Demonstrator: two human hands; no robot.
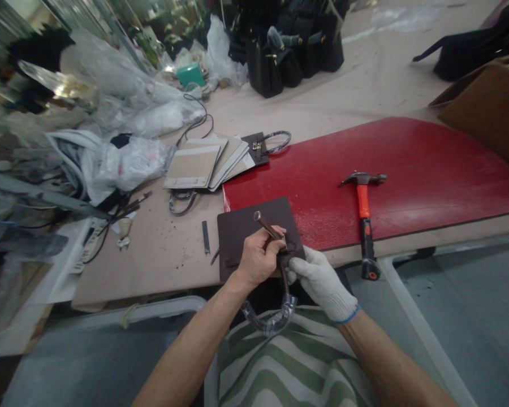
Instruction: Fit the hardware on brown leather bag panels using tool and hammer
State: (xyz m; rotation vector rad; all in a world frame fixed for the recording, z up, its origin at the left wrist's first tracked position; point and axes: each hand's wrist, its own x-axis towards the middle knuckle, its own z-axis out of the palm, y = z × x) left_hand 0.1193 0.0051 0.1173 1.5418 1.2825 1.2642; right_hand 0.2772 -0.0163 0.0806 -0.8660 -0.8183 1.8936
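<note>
At the near edge of the beige counter (pixel 165 249), a dark-brown, rectangular, leatherlike panel (pixel 242 230) overlaps a glossy red board (pixel 419 169). The bare left hand (pixel 258 257) grips a tilted brown cylindrical tool (pixel 266 223) against it; the white-gloved right hand (pixel 322 278) pinches the panel's edge beside its plastic-wrapped curved handle (pixel 275 323). Because it leans, the tool could skid and score the surface; uneven support could rock the panel. An orange-and-black claw hammer (pixel 364 209) overhangs the edge, liable to be knocked; fanned beige rectangular sheets (pixel 195 165) crowd the far left.
</note>
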